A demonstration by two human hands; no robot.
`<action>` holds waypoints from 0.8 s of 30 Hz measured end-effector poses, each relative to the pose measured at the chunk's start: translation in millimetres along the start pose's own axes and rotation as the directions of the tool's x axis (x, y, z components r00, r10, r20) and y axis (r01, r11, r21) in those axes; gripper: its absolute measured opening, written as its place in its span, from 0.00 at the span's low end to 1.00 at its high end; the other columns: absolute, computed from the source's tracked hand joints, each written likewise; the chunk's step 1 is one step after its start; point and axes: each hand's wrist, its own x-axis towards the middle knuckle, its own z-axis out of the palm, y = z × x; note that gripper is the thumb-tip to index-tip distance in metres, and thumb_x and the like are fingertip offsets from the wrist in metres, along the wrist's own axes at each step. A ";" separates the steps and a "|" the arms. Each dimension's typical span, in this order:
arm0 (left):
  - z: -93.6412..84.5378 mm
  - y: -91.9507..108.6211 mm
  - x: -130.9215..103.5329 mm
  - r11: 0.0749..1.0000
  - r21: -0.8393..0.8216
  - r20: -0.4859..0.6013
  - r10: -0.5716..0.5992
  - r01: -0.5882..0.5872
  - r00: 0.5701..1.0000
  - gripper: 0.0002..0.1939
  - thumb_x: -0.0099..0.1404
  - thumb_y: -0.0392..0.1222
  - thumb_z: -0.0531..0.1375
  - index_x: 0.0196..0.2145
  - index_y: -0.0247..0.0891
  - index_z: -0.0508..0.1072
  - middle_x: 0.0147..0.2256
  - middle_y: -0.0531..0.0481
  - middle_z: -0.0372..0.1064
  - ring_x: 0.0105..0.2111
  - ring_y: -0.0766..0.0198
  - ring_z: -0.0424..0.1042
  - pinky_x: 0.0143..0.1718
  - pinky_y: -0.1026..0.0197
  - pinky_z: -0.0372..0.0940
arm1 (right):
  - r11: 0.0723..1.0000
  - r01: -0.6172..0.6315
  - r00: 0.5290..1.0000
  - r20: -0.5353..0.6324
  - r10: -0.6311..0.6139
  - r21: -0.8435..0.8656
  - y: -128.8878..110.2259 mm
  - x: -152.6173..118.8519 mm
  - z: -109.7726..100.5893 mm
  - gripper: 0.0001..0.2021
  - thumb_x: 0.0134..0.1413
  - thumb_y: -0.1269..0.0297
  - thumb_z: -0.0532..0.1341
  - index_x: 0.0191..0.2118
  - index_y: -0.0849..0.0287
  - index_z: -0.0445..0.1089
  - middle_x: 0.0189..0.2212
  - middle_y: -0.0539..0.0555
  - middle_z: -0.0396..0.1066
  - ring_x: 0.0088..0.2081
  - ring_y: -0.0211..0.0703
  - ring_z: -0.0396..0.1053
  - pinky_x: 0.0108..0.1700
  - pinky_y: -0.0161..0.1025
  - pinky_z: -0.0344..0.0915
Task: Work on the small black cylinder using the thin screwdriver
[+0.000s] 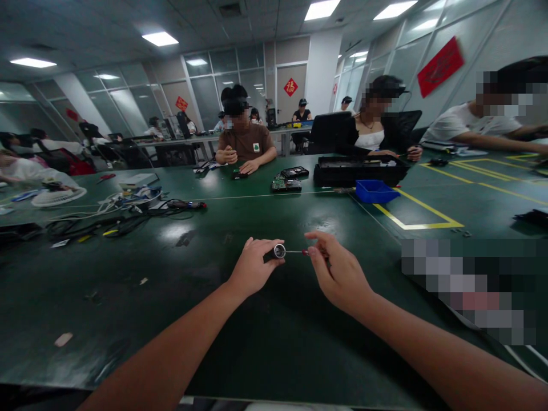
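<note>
My left hand [252, 262] is closed around a small dark cylinder [279, 251] with a round silvery end facing me; its exact kind is unclear. In my right hand [340, 268] is a screwdriver [295, 252] with a thin metal shaft and a reddish handle, mostly covered by the fingers. The thumb rests against the handle while the index finger is stretched out. The shaft points left, and its tip meets or lies just beside the cylinder's side; I cannot tell whether it goes in. Both hands are above the green table [274, 331].
Tangled cables [124, 220] lie to the left. A blue tray [377, 191] and a long black case [359, 171] stand at the back right. Hard drives [286, 184] lie near the far edge, by a co-worker [246, 137]. A blurred-out object [466, 285] lies at right.
</note>
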 end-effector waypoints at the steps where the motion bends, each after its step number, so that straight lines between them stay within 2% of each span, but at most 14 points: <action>1: -0.2 0.3 0.0 1.000 0.007 -0.003 -0.005 0.005 1.000 0.20 0.64 0.41 0.65 0.54 0.48 0.72 0.53 0.48 0.72 0.56 0.53 0.68 0.66 0.34 0.43 | 0.999 -0.030 0.999 -0.013 0.031 0.037 0.5 0.2 0.3 0.13 0.64 0.61 0.55 0.52 0.54 0.67 0.34 0.56 0.75 0.34 0.49 0.73 0.37 0.46 0.67; 5: -2.5 0.5 0.2 0.999 0.016 -0.034 0.030 -0.030 0.999 0.20 0.65 0.42 0.65 0.55 0.48 0.71 0.53 0.49 0.72 0.55 0.54 0.68 0.66 0.35 0.46 | 0.936 -0.187 0.979 -0.026 0.204 0.297 9.5 6.1 2.8 0.09 0.62 0.55 0.60 0.43 0.54 0.70 0.36 0.55 0.75 0.39 0.49 0.73 0.42 0.47 0.69; 6: -3.3 0.2 0.4 0.998 0.024 -0.045 0.063 -0.062 0.997 0.20 0.65 0.41 0.64 0.55 0.49 0.71 0.53 0.49 0.72 0.56 0.56 0.68 0.66 0.36 0.45 | 0.875 -0.218 0.965 -0.040 0.260 0.432 13.2 8.9 3.7 0.10 0.62 0.54 0.60 0.42 0.54 0.70 0.36 0.55 0.75 0.39 0.48 0.73 0.43 0.48 0.70; 8: -4.7 -0.6 0.9 0.991 0.059 -0.064 0.122 -0.118 0.991 0.21 0.66 0.39 0.63 0.55 0.52 0.70 0.54 0.52 0.71 0.56 0.58 0.67 0.67 0.37 0.43 | 0.665 -0.310 0.911 0.012 0.412 0.680 21.3 14.7 5.5 0.12 0.62 0.51 0.59 0.38 0.55 0.70 0.32 0.53 0.72 0.34 0.45 0.72 0.44 0.49 0.72; 9: -5.2 -1.1 1.2 0.988 0.080 -0.064 0.135 -0.129 0.989 0.21 0.67 0.38 0.62 0.56 0.53 0.70 0.54 0.53 0.71 0.56 0.59 0.67 0.67 0.37 0.42 | 0.562 -0.367 0.886 0.094 0.455 0.741 25.2 17.4 6.4 0.13 0.60 0.51 0.60 0.35 0.55 0.70 0.29 0.52 0.71 0.31 0.44 0.70 0.43 0.50 0.73; 10: -5.4 -1.7 1.5 0.987 0.097 -0.058 0.133 -0.127 0.989 0.21 0.67 0.38 0.62 0.56 0.53 0.70 0.53 0.53 0.71 0.55 0.59 0.67 0.67 0.36 0.42 | 0.499 -0.402 0.864 0.137 0.484 0.768 28.8 19.5 7.2 0.12 0.58 0.51 0.62 0.33 0.55 0.69 0.27 0.51 0.69 0.29 0.43 0.69 0.43 0.50 0.73; 11: -5.5 -2.4 1.7 0.988 0.108 -0.046 0.120 -0.114 0.992 0.21 0.67 0.38 0.62 0.56 0.53 0.70 0.53 0.53 0.72 0.55 0.58 0.67 0.67 0.35 0.42 | 0.476 -0.408 0.852 0.138 0.504 0.779 31.9 21.0 8.1 0.12 0.57 0.51 0.64 0.32 0.55 0.70 0.27 0.51 0.68 0.28 0.43 0.68 0.42 0.49 0.74; 14: -5.2 -3.6 1.8 0.991 0.113 -0.016 0.077 -0.074 0.997 0.19 0.67 0.39 0.62 0.55 0.52 0.71 0.53 0.52 0.72 0.55 0.56 0.68 0.67 0.33 0.42 | 0.506 -0.377 0.855 0.082 0.512 0.776 37.4 21.2 10.6 0.13 0.55 0.50 0.65 0.33 0.55 0.70 0.28 0.51 0.69 0.30 0.42 0.69 0.42 0.47 0.74; 20: -2.9 -3.4 1.2 0.994 0.094 -0.026 0.056 -0.053 0.998 0.19 0.67 0.41 0.63 0.55 0.52 0.71 0.53 0.52 0.72 0.55 0.56 0.67 0.67 0.32 0.41 | 0.727 -0.285 0.927 -0.013 0.375 0.625 34.3 14.6 10.4 0.14 0.62 0.50 0.59 0.40 0.56 0.70 0.35 0.53 0.73 0.36 0.44 0.73 0.42 0.45 0.72; 24: -0.9 -3.1 0.7 0.995 0.084 -0.018 0.054 -0.052 0.998 0.21 0.65 0.42 0.65 0.55 0.52 0.71 0.52 0.52 0.72 0.54 0.56 0.68 0.67 0.33 0.40 | 0.821 -0.224 0.958 -0.036 0.284 0.525 29.0 12.1 7.3 0.12 0.64 0.52 0.58 0.41 0.56 0.70 0.34 0.53 0.74 0.36 0.44 0.73 0.42 0.45 0.71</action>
